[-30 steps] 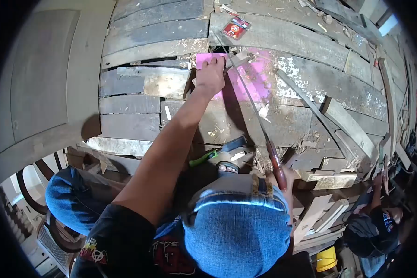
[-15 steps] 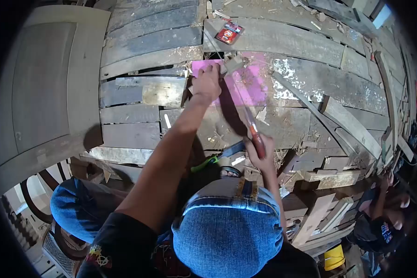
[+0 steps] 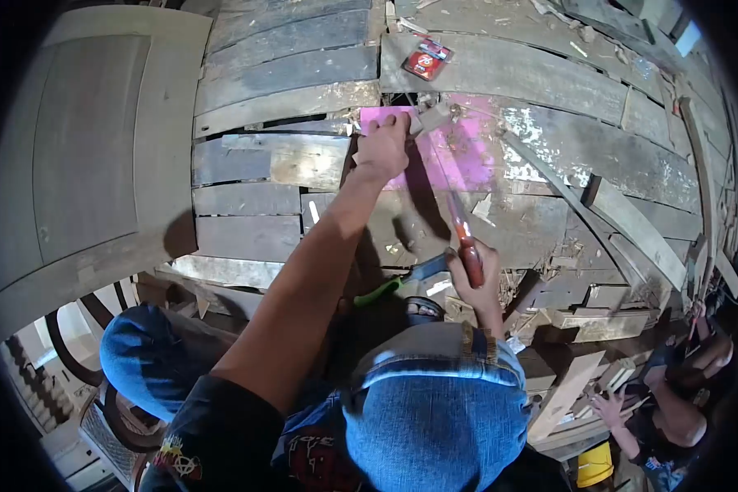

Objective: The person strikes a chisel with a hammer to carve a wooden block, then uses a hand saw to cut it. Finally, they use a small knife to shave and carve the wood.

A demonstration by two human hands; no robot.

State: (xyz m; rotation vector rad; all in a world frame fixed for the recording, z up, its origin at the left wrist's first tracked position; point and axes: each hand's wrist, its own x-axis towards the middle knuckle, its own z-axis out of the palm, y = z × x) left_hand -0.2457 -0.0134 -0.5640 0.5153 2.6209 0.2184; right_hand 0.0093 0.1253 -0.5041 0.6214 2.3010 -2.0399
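bucket (image 3: 594, 466) contents unclear; l hand (image 3: 383, 148) grips wood (image 3: 433, 118), r hand (image 3: 478, 279) grips saw (image 3: 471, 261) at floor's (image 3: 537, 220) near edge, fwd vs earlier.

Head camera: we look out from the person's own head, forward and steeply down, in a wide view that bends at the edges inside a black surround.
Denim knee (image 3: 439, 422): nearest us, large at the bottom.
Hands: we see the left hand (image 3: 383, 149) and right hand (image 3: 477, 275) farther out, mid-view.
Plank floor (image 3: 508, 70): fills our upper half.
Co-worker (image 3: 676, 410): small, at our lower right edge.
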